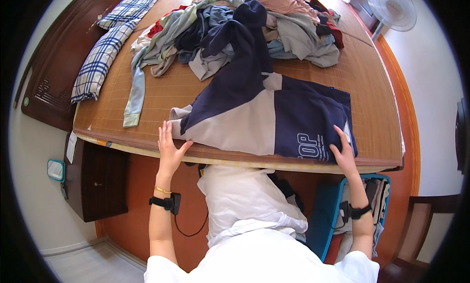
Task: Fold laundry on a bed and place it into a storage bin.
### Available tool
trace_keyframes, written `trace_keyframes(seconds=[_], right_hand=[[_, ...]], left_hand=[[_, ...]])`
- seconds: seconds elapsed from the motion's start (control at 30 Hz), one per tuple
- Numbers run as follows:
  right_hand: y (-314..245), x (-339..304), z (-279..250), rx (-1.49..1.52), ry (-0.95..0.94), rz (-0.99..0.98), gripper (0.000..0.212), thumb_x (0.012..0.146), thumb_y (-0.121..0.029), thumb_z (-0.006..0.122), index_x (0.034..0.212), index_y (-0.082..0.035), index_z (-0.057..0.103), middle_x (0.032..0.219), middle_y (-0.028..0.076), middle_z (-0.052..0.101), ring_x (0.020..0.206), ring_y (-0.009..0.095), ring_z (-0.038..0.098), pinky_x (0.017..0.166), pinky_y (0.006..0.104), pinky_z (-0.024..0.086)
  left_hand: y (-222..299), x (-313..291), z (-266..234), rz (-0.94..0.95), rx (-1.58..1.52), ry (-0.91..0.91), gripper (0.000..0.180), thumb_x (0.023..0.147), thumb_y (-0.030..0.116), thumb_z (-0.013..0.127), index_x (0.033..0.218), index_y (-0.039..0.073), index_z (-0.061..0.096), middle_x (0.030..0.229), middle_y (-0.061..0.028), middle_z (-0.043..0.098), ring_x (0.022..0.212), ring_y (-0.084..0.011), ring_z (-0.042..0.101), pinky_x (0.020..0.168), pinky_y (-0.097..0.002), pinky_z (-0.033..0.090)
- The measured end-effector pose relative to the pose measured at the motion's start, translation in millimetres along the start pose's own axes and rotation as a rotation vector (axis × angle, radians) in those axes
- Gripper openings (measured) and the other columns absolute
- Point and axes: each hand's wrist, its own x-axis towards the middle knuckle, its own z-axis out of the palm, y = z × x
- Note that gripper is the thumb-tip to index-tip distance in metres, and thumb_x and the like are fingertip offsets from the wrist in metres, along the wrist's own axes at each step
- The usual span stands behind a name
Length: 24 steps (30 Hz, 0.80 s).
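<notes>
A: Where's the top they're working on?

B: Navy and grey sweatshirt (264, 119), spread flat at the near edge of the bed (372, 82), which has a woven mat over it. One navy sleeve runs up and away into the clothes pile (254, 28).

A: Left hand?

B: Left hand (169, 148) lies flat, fingers straight & together, palm down at the sweatshirt's near-left corner by the grey cuff. Nothing gripped, just pressing. Thumb sticks out toward the grey panel.

A: Right?

B: Right hand (343, 153) is flat too, fingers spread on the navy part w/ white print, near the bed's front-right edge. Open palm, no pinch that I can see.

A: Anything else around?

B: Plaid blue-white cloth (100, 55) along the left side of the bed, well apart from the hands. A long pale sleeve (134, 94) hangs down from the pile toward the front edge. White fan (391, 9) at far right. Blue bin (325, 214) w/ folded things on the floor below the right forearm. Dark wood nightstand (95, 182) at left. Black bands on both wrists.
</notes>
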Motion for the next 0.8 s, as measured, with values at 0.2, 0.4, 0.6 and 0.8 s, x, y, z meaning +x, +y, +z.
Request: trace_keyframes(seconds=[0.2,0.4,0.6,0.8], right_hand=[[-23.5,35.4,-3.2,-0.270,0.432,-0.240,0.031,0.094,0.001,0.053,0.124,-0.005,0.057,0.117,0.018,0.063,0.108,0.035,0.060,0.093,0.0376,0.046],[49.1,-4.2,-44.3,-0.389,0.447,-0.061,0.027,0.092,-0.008,0.061,0.119,-0.006,0.060,0.106,0.018,0.066,0.096,0.036,0.064,0.085,0.0413,0.049],[84.6,-2.2,-62.9,-0.430,0.212,0.175,0.030,0.089,-0.011,0.064,0.119,-0.005,0.062,0.093,0.017,0.064,0.086,0.030,0.064,0.081,0.0399,0.051],[23.1,92.5,-48.9,-0.285,0.147,-0.168,0.017,0.091,-0.006,0.057,0.104,-0.001,0.067,0.097,0.018,0.066,0.092,0.034,0.064,0.081,0.0402,0.050]], left_hand=[[-13.9,19.9,5.7,0.025,-0.197,0.024,0.066,0.078,0.036,0.076,0.130,0.004,0.051,0.126,-0.0209,0.056,0.116,-0.0395,0.052,0.093,-0.0450,0.043],[-3.3,13.5,-47.3,-0.170,-0.102,-0.232,0.038,0.076,0.027,0.077,0.107,0.007,0.067,0.090,-0.0144,0.070,0.088,-0.0363,0.065,0.076,-0.0405,0.049],[1.7,10.4,-45.5,0.082,0.054,-0.167,0.049,0.076,0.030,0.077,0.115,0.003,0.063,0.117,-0.0138,0.061,0.111,-0.0317,0.056,0.092,-0.0393,0.043],[40.9,18.5,-33.0,0.199,0.094,0.140,0.030,0.088,0.018,0.066,0.114,0.004,0.062,0.122,-0.0136,0.058,0.116,-0.0310,0.051,0.098,-0.0433,0.038]])
